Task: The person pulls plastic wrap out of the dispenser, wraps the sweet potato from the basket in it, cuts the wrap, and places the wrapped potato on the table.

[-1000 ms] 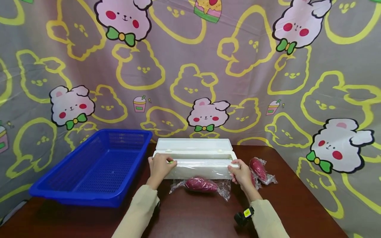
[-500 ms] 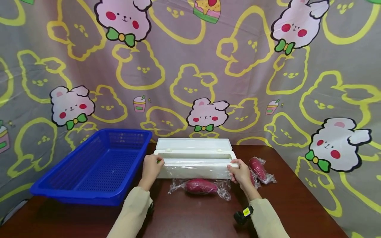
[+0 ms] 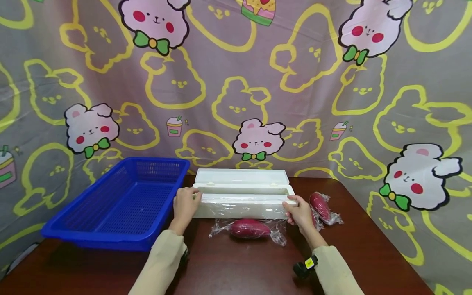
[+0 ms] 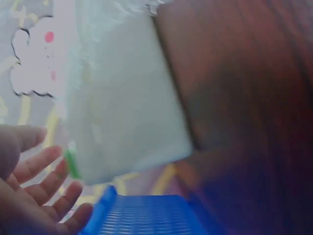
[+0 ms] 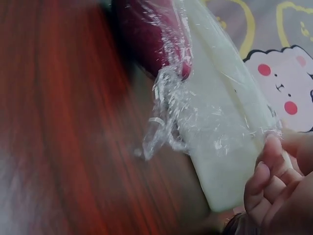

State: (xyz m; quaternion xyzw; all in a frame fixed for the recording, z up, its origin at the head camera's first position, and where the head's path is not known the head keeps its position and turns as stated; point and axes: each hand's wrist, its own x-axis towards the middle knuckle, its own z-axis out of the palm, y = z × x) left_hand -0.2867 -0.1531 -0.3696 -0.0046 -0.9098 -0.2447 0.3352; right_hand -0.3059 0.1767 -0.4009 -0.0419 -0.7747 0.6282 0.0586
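A white cling film dispenser box (image 3: 236,212) stands mid-table in the head view, its lid (image 3: 241,177) raised at the back. Clear film hangs over its front and reaches a film-wrapped red sweet potato (image 3: 250,228) lying before it. My left hand (image 3: 185,205) is at the box's left end. In the left wrist view its thumb stands apart from its loosely bent fingers, whose tips are right at a small green slider (image 4: 72,164) on the box. My right hand (image 3: 299,213) grips the box's front right corner, thumb on top, fingers curled below, with film (image 5: 215,132) beside them.
To the left stands a large blue plastic basket (image 3: 99,242). Wrapped sweet potatoes (image 3: 320,206) lie right of the box, partly behind my right hand. A patterned cloth (image 3: 236,49) hangs behind the brown table (image 3: 236,270).
My left hand has moved left, off the film along the box's front edge, to its left end. My right hand keeps its grip on the right corner.
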